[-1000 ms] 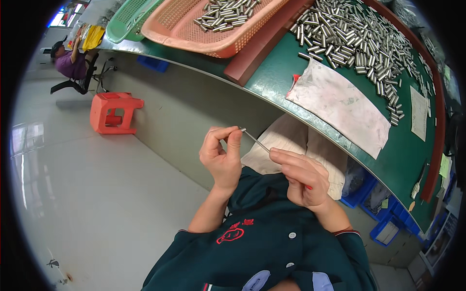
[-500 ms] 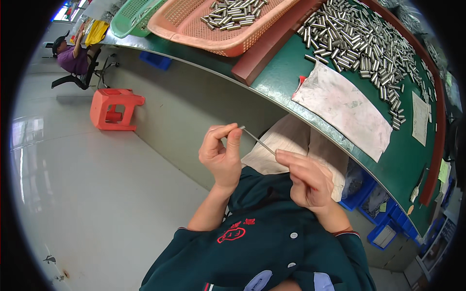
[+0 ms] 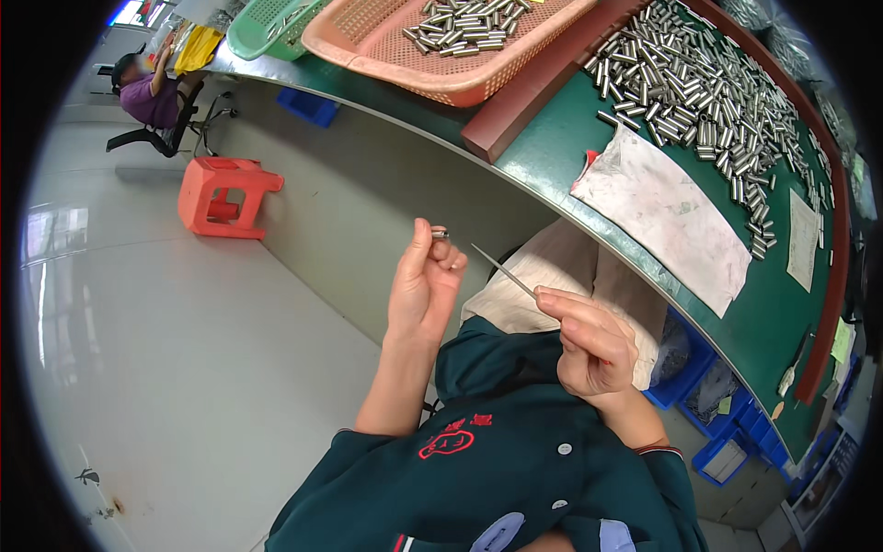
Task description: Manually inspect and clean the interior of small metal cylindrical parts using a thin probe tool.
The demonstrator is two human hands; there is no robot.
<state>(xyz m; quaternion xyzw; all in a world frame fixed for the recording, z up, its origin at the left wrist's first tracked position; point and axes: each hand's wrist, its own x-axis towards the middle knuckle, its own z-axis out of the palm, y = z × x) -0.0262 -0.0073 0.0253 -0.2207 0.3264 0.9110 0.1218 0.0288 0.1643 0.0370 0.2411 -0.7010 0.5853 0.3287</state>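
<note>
My left hand [image 3: 423, 285] is closed, pinching a small metal cylinder [image 3: 441, 234] between thumb and fingers. Held in the fingertips of my right hand [image 3: 593, 345] is a thin metal rod [image 3: 502, 269], slanting up toward the left hand. A small gap separates the rod's tip from the cylinder. Both hands are in the air over my lap, off the bench edge. On the green bench lies a large heap of similar metal cylinders [image 3: 699, 97], with a stained white cloth [image 3: 667, 216] between it and me.
A pink basket [image 3: 368, 55] with metal cylinders stands beyond a reddish-brown bar [image 3: 515, 120], and a green basket [image 3: 253, 35] is farther left. Blue bins [image 3: 676, 373] sit under the bench. A red stool [image 3: 225, 198] and a seated person [image 3: 152, 99] are at left.
My left hand has turned and drawn back from the rod, so the rod's tip now shows free of its fingers. The right hand keeps hold of the rod, nearly in place.
</note>
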